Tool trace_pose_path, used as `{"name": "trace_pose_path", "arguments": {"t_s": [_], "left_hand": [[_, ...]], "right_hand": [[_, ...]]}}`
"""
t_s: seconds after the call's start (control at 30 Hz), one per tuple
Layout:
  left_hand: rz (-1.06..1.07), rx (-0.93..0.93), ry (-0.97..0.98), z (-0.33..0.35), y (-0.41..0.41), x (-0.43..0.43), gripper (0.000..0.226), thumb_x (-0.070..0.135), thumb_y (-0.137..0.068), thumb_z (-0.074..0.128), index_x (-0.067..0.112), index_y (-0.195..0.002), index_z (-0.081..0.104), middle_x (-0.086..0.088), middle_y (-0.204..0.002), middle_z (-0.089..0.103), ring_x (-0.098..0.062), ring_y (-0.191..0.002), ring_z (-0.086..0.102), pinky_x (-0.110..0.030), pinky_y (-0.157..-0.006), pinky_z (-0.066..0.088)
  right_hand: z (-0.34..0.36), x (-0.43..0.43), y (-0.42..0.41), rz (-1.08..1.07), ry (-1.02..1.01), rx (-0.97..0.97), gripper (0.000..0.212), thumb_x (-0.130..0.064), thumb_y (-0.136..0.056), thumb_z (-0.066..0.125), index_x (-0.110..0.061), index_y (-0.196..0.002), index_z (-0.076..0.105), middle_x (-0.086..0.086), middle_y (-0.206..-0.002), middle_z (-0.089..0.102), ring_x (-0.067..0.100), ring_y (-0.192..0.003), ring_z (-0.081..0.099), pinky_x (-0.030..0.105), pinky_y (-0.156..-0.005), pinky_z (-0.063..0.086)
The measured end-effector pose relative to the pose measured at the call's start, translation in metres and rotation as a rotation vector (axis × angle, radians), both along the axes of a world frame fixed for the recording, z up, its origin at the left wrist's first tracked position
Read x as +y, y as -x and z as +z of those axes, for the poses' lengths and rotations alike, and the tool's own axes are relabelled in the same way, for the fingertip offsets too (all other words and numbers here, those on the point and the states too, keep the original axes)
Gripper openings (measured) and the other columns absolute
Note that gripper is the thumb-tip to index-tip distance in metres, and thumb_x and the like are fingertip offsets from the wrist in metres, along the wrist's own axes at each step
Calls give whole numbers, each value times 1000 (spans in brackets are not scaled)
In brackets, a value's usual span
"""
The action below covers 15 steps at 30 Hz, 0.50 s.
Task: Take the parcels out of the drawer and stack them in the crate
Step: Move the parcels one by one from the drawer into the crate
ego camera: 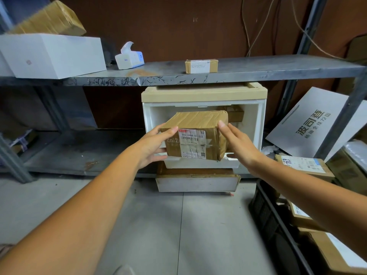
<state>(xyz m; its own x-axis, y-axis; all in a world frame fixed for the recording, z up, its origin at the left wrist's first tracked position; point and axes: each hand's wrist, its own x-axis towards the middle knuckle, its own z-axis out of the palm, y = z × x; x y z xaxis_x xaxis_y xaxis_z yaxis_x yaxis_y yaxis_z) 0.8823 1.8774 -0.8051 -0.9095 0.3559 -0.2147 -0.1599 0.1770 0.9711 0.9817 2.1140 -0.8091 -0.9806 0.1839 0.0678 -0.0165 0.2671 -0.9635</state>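
Observation:
A brown taped cardboard parcel (195, 133) with a white shipping label hangs in front of the open white drawer unit (260, 124) under the metal shelf. My left hand (155, 144) grips its left side, thumb below and fingers on the front edge. My right hand (237, 142) presses flat against its right side. Behind it, another brown parcel (235, 114) sits deep inside the drawer. At the lower right stands a black crate (266, 219) holding several cardboard parcels (301, 215).
A pulled-out drawer front (197, 183) lies on the floor below the unit. The metal shelf (258, 70) carries a small parcel (201, 66), a tissue pack (130, 59) and a white box (53, 55). A grey printed board (309, 126) leans at the right.

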Motion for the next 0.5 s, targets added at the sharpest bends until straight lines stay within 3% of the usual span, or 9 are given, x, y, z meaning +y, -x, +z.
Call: {"name": "trace_pose_path", "arguments": {"t_s": [0.1,0.17,0.27,0.37,0.5], "left_hand": [[11,-22,-4,1,-1,0,66,59,-77,75,37,-136,53,-1,-133,61,-30,-120,60,-51,-106,47],[24,-32,-2,1,-1,1,63,60,-78,73,36,-134,54,-1,-132,61,-30,-120,59,-51,-105,48],[34,-37,4,1,0,1,58,59,-82,72,35,-133,56,0,-130,62,-29,-120,59,-50,-105,48],[31,-14,21,0,1,1,52,48,-88,71,35,-135,56,3,-128,66,-25,-121,59,-51,-109,44],[25,27,21,-1,2,2,56,34,-90,74,30,-141,53,3,-122,71,-19,-119,62,-49,-116,37]], "right_hand": [[-5,0,3,-6,-70,62,83,-82,-75,63,-42,-144,43,-15,-138,57,8,-126,56,44,-111,43],[-6,0,3,-48,-120,100,99,-80,-71,68,-33,-152,37,-12,-142,53,11,-127,55,43,-110,46],[-5,-2,3,-124,-167,135,97,-81,-69,67,-24,-146,49,-9,-136,58,15,-125,57,45,-105,50],[-11,3,8,-182,-109,125,86,-84,-65,64,-30,-132,61,-5,-121,69,17,-115,65,48,-99,54],[-17,8,11,-186,-27,94,75,-74,-73,70,-31,-133,56,1,-117,69,19,-108,68,45,-93,57]]}}
